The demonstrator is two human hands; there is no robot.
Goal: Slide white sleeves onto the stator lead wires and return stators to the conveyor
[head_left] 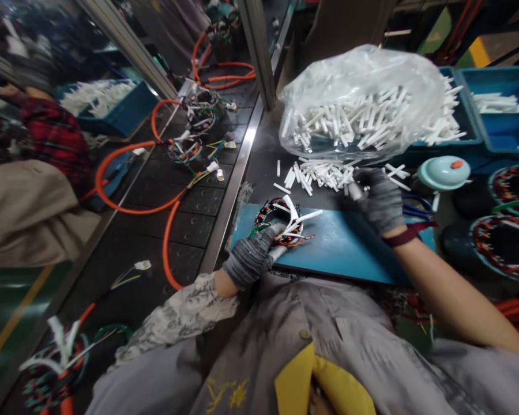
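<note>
Currently, left hand [251, 253] on wound coil [290, 235].

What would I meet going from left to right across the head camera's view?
Red plaid sleeve, large orange cable loop, held wire-wound stator, right gloved hand, round pale-teal container, lower far-right stator.

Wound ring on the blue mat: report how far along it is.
Partway, it seems. Done: white sleeves already cover some leads of the wound ring. In hand: the left hand holds the ring; the right hand is at the loose white tubes. Left: at least one reddish lead looks bare.
</note>
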